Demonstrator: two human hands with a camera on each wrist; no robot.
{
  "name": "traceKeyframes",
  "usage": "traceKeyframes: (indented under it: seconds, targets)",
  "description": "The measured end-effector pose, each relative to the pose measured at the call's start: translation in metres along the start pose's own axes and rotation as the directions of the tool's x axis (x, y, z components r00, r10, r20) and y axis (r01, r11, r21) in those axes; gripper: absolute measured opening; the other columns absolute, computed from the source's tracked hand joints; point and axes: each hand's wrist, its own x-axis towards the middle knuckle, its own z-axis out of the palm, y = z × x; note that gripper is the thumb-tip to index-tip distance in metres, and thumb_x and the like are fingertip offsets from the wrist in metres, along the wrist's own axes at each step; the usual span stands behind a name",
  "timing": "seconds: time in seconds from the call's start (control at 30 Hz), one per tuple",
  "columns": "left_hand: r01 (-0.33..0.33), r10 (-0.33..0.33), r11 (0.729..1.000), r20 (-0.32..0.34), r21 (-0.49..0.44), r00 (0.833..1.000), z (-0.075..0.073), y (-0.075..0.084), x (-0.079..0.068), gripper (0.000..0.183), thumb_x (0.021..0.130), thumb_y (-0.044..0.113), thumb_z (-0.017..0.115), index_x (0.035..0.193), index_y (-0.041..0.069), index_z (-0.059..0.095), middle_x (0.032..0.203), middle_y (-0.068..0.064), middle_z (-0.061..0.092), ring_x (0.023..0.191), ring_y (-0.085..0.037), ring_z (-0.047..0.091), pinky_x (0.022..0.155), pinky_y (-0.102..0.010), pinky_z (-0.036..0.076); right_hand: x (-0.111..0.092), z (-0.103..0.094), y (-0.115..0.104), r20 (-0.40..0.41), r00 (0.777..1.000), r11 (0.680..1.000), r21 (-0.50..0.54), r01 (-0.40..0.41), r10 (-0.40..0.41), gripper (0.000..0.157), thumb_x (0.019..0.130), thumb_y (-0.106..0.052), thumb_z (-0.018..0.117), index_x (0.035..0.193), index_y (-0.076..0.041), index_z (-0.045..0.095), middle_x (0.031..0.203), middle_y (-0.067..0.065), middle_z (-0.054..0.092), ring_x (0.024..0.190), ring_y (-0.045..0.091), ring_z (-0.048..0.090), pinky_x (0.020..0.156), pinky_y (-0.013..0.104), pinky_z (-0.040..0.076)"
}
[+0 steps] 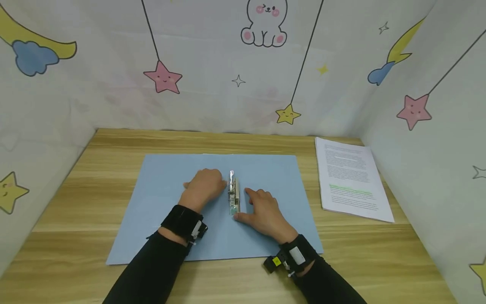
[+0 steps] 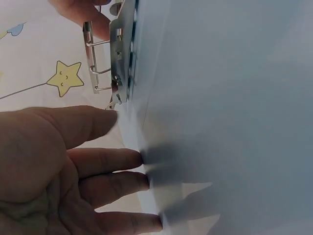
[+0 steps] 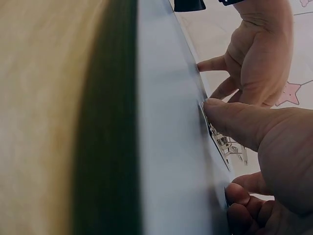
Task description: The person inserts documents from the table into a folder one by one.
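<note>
on the wood table (image 1: pixel 68 219), i saw the right hand (image 1: pixel 265 213) bent loosely by the clip (image 1: pixel 232 197), left hand (image 1: pixel 204 185) straight-fingered, clearest in its wrist view, both empty.

Table (image 1: pixel 72 228), probably wooden, under blue folder (image 1: pixel 163 185) and printed paper stack (image 1: pixel 351 179).

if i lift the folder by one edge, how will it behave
The folder will probably bend near the middle, since it lies spread open. It looks thin, so likely light for its size. The metal clip may weight the middle.
</note>
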Motion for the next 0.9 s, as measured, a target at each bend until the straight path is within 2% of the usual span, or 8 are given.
traceKeyframes:
  seconds: [0.1, 0.2, 0.33, 0.4, 0.53, 0.63, 0.77, 0.9]
  targets:
    - [-0.056, 0.054, 0.996, 0.023, 0.065, 0.998, 0.004, -0.006, -0.005, 0.048, 0.084, 0.028, 0.049, 0.125, 0.002, 0.049, 0.134, -0.024, 0.046, 0.124, -0.048, 0.031, 0.081, -0.083, 0.025, -0.001, -0.001, -0.001, 0.016, 1.000, 1.000, -0.006, 0.012, -0.012, 0.083, 0.065, -0.057, 0.066, 0.129, -0.009, 0.045, 0.084, 0.001, 0.054, 0.077, 0.015, 0.043, 0.070, 0.037, 0.039]
    - [-0.135, 0.130, 0.985, 0.056, 0.110, 0.990, 0.009, -0.015, -0.012, 0.064, 0.082, 0.034, 0.053, 0.137, 0.007, 0.034, 0.148, -0.021, 0.025, 0.131, -0.049, 0.010, 0.087, -0.083, 0.016, -0.001, 0.000, -0.003, 0.039, 0.999, 1.000, -0.017, 0.016, -0.016, 0.085, 0.065, -0.058, 0.065, 0.131, -0.009, 0.044, 0.084, 0.002, 0.052, 0.076, 0.016, 0.042, 0.069, 0.036, 0.038]
    - [-0.232, 0.224, 0.964, 0.073, 0.128, 0.972, 0.011, -0.027, -0.026, 0.080, 0.076, 0.045, 0.059, 0.140, 0.011, 0.027, 0.151, -0.019, 0.016, 0.133, -0.046, 0.002, 0.091, -0.082, 0.007, 0.000, 0.000, -0.005, 0.046, 0.999, 0.999, -0.041, 0.005, -0.003, 0.087, 0.064, -0.058, 0.065, 0.132, -0.009, 0.043, 0.090, 0.004, 0.053, 0.079, 0.018, 0.043, 0.072, 0.038, 0.040]
    - [-0.249, 0.241, 0.958, 0.070, 0.143, 0.968, 0.010, -0.030, -0.034, 0.085, 0.072, 0.050, 0.061, 0.140, 0.010, 0.027, 0.151, -0.019, 0.016, 0.133, -0.046, 0.002, 0.091, -0.082, 0.005, 0.000, 0.001, -0.007, 0.051, 0.999, 0.999, -0.043, 0.001, 0.001, 0.087, 0.064, -0.058, 0.065, 0.132, -0.009, 0.042, 0.094, 0.007, 0.055, 0.082, 0.019, 0.045, 0.075, 0.040, 0.042]
    - [-0.231, 0.223, 0.955, 0.065, 0.185, 0.973, 0.009, -0.031, -0.049, 0.095, 0.066, 0.056, 0.064, 0.139, 0.006, 0.029, 0.149, -0.023, 0.017, 0.131, -0.050, 0.003, 0.087, -0.085, 0.006, 0.003, 0.005, -0.014, 0.066, 0.998, 0.999, -0.033, 0.002, 0.000, 0.088, 0.064, -0.058, 0.065, 0.133, -0.008, 0.041, 0.103, 0.011, 0.057, 0.089, 0.021, 0.047, 0.079, 0.045, 0.043]
    - [-0.201, 0.191, 0.958, 0.067, 0.203, 0.979, 0.011, -0.027, -0.057, 0.104, 0.061, 0.063, 0.064, 0.139, 0.005, 0.028, 0.149, -0.026, 0.016, 0.130, -0.052, 0.002, 0.085, -0.086, 0.008, 0.005, 0.007, -0.019, 0.060, 0.998, 1.000, -0.028, 0.004, -0.002, 0.087, 0.065, -0.057, 0.065, 0.132, -0.007, 0.042, 0.102, 0.012, 0.058, 0.090, 0.022, 0.048, 0.079, 0.047, 0.042]
    - [-0.164, 0.151, 0.965, 0.080, 0.202, 0.985, 0.016, -0.023, -0.060, 0.119, 0.053, 0.076, 0.058, 0.141, 0.005, 0.021, 0.150, -0.027, 0.010, 0.130, -0.052, -0.001, 0.086, -0.085, 0.008, 0.008, 0.009, -0.021, 0.034, 0.999, 1.000, -0.004, -0.015, 0.015, 0.078, 0.070, -0.052, 0.064, 0.130, -0.006, 0.045, 0.095, 0.007, 0.058, 0.087, 0.020, 0.047, 0.078, 0.045, 0.042]
    - [-0.142, 0.127, 0.972, 0.087, 0.188, 0.988, 0.021, -0.019, -0.059, 0.128, 0.047, 0.082, 0.053, 0.143, 0.006, 0.013, 0.150, -0.026, 0.005, 0.131, -0.050, -0.004, 0.085, -0.086, 0.007, 0.002, 0.003, -0.011, -0.001, 0.999, 0.994, 0.104, -0.043, 0.044, 0.065, 0.075, -0.044, 0.063, 0.127, -0.008, 0.048, 0.092, 0.002, 0.058, 0.083, 0.015, 0.046, 0.074, 0.037, 0.043]
